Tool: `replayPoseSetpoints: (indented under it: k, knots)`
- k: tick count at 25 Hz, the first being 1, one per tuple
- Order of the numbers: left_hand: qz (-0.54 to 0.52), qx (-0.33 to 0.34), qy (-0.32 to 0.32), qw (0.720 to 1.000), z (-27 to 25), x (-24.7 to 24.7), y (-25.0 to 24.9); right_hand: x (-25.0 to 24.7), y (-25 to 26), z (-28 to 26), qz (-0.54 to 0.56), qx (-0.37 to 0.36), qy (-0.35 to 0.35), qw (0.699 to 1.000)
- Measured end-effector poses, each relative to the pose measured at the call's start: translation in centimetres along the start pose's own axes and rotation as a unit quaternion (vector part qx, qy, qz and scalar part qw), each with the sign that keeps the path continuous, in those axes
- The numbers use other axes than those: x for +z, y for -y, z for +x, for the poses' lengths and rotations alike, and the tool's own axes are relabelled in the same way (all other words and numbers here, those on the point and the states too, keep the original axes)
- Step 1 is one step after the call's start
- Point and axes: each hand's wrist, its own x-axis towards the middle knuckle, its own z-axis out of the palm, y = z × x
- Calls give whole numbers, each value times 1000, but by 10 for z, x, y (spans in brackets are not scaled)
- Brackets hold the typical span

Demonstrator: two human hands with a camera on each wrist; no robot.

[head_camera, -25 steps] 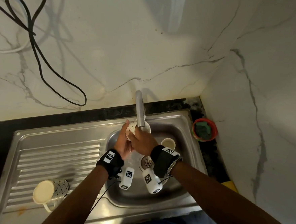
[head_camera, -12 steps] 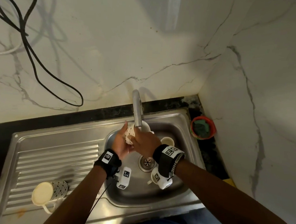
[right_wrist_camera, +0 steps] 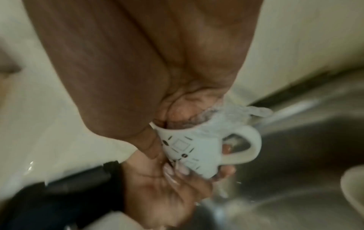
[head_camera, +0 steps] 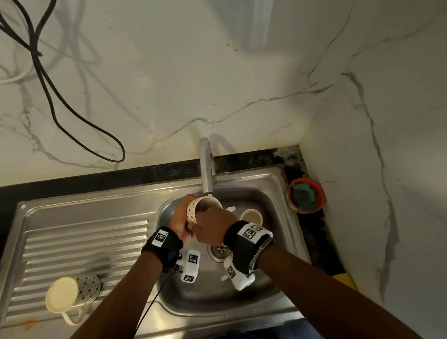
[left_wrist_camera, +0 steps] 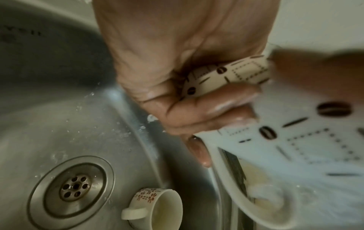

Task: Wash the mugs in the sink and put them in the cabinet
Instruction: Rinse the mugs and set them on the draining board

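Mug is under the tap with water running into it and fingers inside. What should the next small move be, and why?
Probably tip the mug to pour the water out over the basin. The left hand cups its base, the right hand has fingers inside the rim, and water is spilling over the top, so the inside looks rinsed. Other mugs wait in the basin.

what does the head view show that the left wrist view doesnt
Only the head view shows the tap over the basin, a patterned mug lying on the drainboard, the red bowl with a green scrubber, and the black cable on the wall. Only the left wrist view shows a small flowered cup lying on its side beside the drain. Both show the left hand gripping the mug being rinsed, and the sink drain.
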Motion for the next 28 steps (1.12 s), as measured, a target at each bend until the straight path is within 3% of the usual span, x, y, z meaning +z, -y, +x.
replayPoseSetpoints:
  k: [2,3,5,7,8,9,11,12,14,17,19,22,24,25,27,28]
  knots:
    - [-4,14,-7,1000,-4,2,-1,-3,0,5,154,23,-14,988]
    - [3,10,0,1000,-6,2,-3,-5,1,6,258,53,-27,964]
    - [21,6,4,1000,-10,7,-7,-6,7,9,441,113,-42,889]
    - [22,3,-2,1000,-8,9,-8,-5,12,12,530,152,-45,833]
    - [6,1,-2,1000,-8,10,-6,-6,12,10,521,143,-43,840]
    - [-6,-3,1,1000,-6,8,-5,-4,9,9,463,114,-42,878]
    - [11,-21,-2,1000,-9,5,-11,-2,4,-3,228,31,-12,973]
    - [27,-41,-8,999,-8,1,-13,1,0,-8,97,0,0,995]
    - [68,-96,-24,993,-8,-5,-19,5,-7,-12,-63,-46,-10,997]
    - [28,-97,-19,995,-5,-5,-14,10,-15,-4,-113,-51,-72,990]
    - [4,-71,-17,997,-7,-1,-11,13,-9,1,-110,-16,-83,990]
    - [-27,-16,-16,999,-11,3,-9,10,-4,7,51,52,-40,997]
    - [-7,25,-17,1000,-20,10,-12,12,-16,17,250,97,-59,962]
    - [39,63,-34,997,-26,14,-15,12,-23,17,353,128,-78,923]
    - [186,156,-75,967,-35,21,-16,11,-39,12,560,176,-79,806]
    - [279,211,-93,932,-40,22,-17,14,-47,10,630,186,-66,751]
